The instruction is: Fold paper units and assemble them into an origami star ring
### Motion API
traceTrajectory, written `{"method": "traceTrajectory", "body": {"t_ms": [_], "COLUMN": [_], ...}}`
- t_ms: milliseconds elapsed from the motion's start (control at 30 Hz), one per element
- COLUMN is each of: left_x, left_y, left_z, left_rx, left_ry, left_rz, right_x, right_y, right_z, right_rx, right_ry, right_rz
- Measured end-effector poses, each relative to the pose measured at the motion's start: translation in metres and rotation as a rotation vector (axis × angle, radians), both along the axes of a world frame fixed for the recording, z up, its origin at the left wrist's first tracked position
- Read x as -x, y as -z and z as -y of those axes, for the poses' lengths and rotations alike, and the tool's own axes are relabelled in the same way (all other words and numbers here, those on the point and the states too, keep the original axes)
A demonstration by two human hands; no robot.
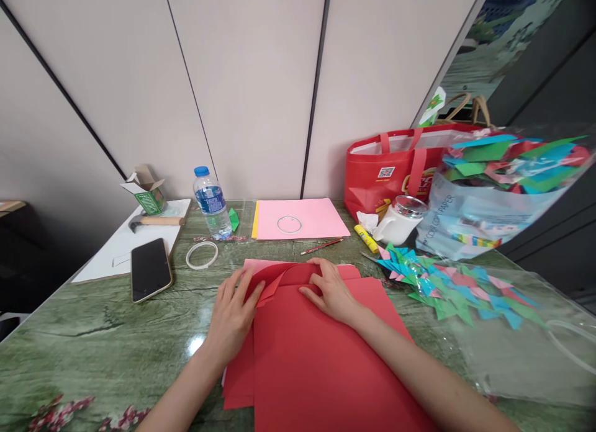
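Several sheets of red paper (326,357) lie in a stack in front of me, with pink paper (349,272) showing under their far edge. The far part of the top red sheets is bent over toward me, and a narrow flap stands up near the left side. My left hand (235,311) grips the left end of this bent part, its fingertips beside the raised flap. My right hand (333,290) is curled over the far edge with the paper between thumb and fingers. What lies beneath the fingers is hidden.
Ahead are a pink paper pile (321,218), a pencil (321,246) and a water bottle (213,202). To the left lie a phone (149,269), tape roll (202,256) and hammer (161,221). To the right stand a mug (401,224), glue stick (365,238) and folded paper pieces (447,289).
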State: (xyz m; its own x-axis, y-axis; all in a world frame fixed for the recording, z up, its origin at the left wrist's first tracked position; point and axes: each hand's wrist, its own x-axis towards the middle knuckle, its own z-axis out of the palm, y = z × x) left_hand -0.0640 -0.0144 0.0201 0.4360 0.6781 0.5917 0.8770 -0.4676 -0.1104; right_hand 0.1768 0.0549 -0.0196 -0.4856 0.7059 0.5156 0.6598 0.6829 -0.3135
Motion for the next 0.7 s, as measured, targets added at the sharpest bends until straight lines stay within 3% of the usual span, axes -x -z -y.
{"method": "traceTrajectory", "body": {"t_ms": [267, 700], "left_x": [0.001, 0.0], "left_y": [-0.004, -0.01], "left_z": [-0.002, -0.002], "left_rx": [0.067, 0.017], "left_ry": [0.079, 0.058], "left_rz": [0.008, -0.097], "right_x": [0.0, 0.0], "right_y": [0.001, 0.001], "right_z": [-0.001, -0.001], "right_rx": [0.012, 0.0], "right_ry": [0.004, 0.002], "right_rz": [0.016, 0.01]}}
